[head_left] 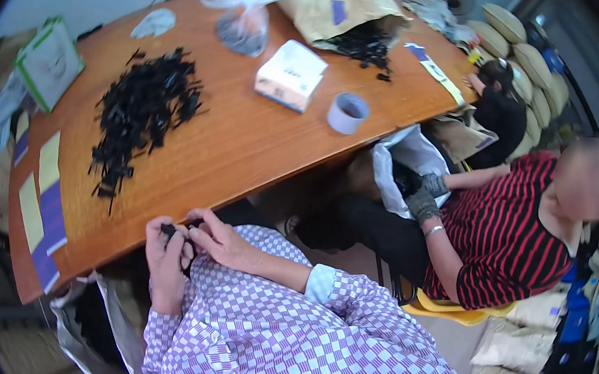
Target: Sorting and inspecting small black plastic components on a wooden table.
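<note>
At the table's front edge, my left hand (pixel 168 259) and my right hand (pixel 221 243) are close together, fingers bent inward. Small black pieces (pixel 175 234) show between the fingers of both, their exact kind too small to make out. Just beyond my hands, a loose heap of short black strip-like pieces (pixel 146 105) lies on the brown wooden table (pixel 244 154). Below my left hand, beside the table edge, stands a pale open sack (pixel 121 330) with a dark inside.
Farther back lie a paper sack (pixel 330 0) spilling black pieces, a tied plastic bag (pixel 242 30), a white box (pixel 291 75) and a tape roll (pixel 348 113). To the right, a seated person (pixel 504 227) in gloves reaches into a white sack (pixel 411 160); another person (pixel 501 118) sits beyond.
</note>
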Demonstrator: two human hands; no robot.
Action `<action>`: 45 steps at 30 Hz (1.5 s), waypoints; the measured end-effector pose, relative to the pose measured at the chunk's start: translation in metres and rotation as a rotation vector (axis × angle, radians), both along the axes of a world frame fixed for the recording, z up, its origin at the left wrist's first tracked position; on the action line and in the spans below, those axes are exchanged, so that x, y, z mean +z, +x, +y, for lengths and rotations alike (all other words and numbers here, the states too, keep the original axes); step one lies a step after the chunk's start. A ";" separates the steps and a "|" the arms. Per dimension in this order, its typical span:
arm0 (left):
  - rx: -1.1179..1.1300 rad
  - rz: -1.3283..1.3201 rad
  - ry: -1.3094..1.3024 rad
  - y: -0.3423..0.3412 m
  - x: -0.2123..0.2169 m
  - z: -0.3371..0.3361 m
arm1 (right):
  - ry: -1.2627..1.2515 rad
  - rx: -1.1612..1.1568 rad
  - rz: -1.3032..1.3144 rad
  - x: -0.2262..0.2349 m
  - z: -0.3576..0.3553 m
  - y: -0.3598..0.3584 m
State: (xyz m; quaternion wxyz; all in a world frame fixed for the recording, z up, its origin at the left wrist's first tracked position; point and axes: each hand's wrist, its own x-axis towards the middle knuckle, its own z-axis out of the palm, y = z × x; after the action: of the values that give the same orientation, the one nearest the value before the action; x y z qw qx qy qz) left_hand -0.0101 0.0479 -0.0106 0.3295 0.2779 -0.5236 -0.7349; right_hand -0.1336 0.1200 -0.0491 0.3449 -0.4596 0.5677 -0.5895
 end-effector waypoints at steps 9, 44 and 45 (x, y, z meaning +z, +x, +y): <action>-0.177 0.310 0.429 -0.007 0.006 -0.001 | -0.127 0.172 -0.506 0.018 0.015 -0.016; -0.403 -0.162 0.044 -0.018 -0.006 0.011 | 0.022 0.172 -0.159 0.013 0.027 -0.044; -0.364 -0.213 -0.046 -0.018 -0.006 0.012 | 0.044 0.119 0.028 0.013 0.027 -0.045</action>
State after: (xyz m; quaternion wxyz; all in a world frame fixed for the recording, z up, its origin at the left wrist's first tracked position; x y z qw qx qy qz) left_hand -0.0281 0.0599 -0.0164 0.1406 0.2472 -0.6137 -0.7365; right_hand -0.1789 0.1472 -0.0363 0.3813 -0.4931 0.5569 -0.5489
